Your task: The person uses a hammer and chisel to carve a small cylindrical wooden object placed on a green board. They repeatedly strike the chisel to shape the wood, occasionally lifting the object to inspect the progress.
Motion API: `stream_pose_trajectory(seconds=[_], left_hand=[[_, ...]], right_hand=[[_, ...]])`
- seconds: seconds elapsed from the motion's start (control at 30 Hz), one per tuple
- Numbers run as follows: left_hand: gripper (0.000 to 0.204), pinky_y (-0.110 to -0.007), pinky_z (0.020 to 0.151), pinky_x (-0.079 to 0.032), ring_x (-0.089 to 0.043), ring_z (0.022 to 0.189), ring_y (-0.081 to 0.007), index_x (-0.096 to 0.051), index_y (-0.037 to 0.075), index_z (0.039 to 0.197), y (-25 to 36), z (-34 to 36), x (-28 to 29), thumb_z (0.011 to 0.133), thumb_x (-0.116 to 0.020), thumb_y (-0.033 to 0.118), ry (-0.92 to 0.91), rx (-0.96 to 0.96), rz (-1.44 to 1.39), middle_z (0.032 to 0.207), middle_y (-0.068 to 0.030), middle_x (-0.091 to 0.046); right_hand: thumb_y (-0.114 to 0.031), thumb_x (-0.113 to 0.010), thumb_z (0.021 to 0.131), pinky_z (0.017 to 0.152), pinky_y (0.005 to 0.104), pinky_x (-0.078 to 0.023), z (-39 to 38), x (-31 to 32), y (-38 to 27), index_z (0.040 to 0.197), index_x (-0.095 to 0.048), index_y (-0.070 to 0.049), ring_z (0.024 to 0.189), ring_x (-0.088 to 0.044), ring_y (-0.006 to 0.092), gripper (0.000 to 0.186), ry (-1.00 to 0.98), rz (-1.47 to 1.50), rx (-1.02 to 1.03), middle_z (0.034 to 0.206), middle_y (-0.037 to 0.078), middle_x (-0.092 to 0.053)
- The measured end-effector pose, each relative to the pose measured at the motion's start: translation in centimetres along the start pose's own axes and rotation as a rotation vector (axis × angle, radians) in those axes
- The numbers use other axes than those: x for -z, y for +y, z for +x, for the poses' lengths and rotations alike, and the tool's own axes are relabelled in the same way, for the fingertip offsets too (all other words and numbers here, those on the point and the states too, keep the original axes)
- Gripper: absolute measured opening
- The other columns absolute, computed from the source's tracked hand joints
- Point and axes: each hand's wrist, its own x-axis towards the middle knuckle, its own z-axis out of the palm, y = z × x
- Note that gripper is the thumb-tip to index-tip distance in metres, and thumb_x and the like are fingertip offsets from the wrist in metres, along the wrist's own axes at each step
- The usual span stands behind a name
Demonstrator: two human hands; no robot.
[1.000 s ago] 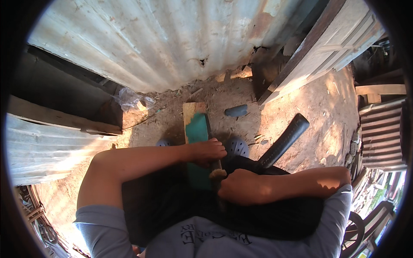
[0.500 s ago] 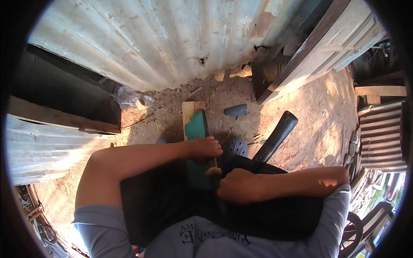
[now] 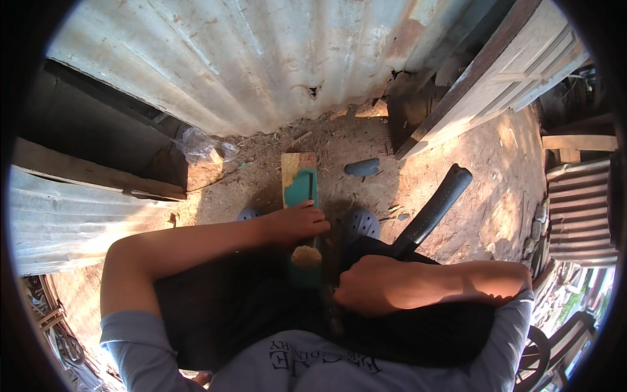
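Observation:
My left hand (image 3: 297,222) is closed round a dark, narrow stick (image 3: 310,185) over a wooden board. The stick's far end lies on the board, and a rounded pale-brown end (image 3: 305,257) shows on the near side of my fingers. Green paint covers much of the board (image 3: 297,191), with bare wood at its far end. Close to the board's near right side, my right hand (image 3: 369,284) is a fist; what it grips is hidden. Beyond that wrist a black tool handle (image 3: 436,206) slants up to the right, its other end out of sight.
My grey perforated shoes (image 3: 361,224) rest on the dirt floor. A dark, flat piece (image 3: 362,167) and a clear plastic bag (image 3: 204,146) lie ahead. Corrugated metal sheeting (image 3: 261,65) stands in front, with a wooden door (image 3: 496,72) at the right.
My left hand has shifted slightly left with the stick, whose pale near end now shows more broadly. The black handle has swung outward to the right. My right fist stays near the board.

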Motion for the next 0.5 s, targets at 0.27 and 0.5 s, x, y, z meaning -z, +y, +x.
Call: stream_pose_trajectory(seconds=[0.27, 0.5], left_hand=[[0.035, -0.049, 0.113, -0.021, -0.049, 0.112, -0.0324, -0.049, 0.005, 0.099, 0.7, -1.3, 3.2, 0.068, -0.060, -0.008, -0.084, 0.161, -0.282, 0.103, -0.0111, -0.049], [0.037, -0.046, 0.112, -0.023, -0.047, 0.113, -0.0342, -0.050, 0.004, 0.098, 0.5, -2.4, 3.8, 0.065, -0.064, -0.006, 0.053, 0.116, -0.369, 0.108, -0.0123, -0.049]], right_hand=[[-0.009, -0.056, 0.080, 0.063, 0.0398, -0.054, -0.4, -0.1, 0.3, 0.076, -0.064, -0.002, 0.074, -0.067, 0.0317, 0.011, 0.138, 0.042, 0.051, 0.072, 0.016, -0.065], [-0.008, -0.056, 0.079, 0.062, 0.0404, -0.054, 0.1, -0.4, 0.5, 0.073, -0.064, -0.001, 0.072, -0.067, 0.0321, 0.012, 0.128, 0.022, 0.035, 0.070, 0.016, -0.065]])
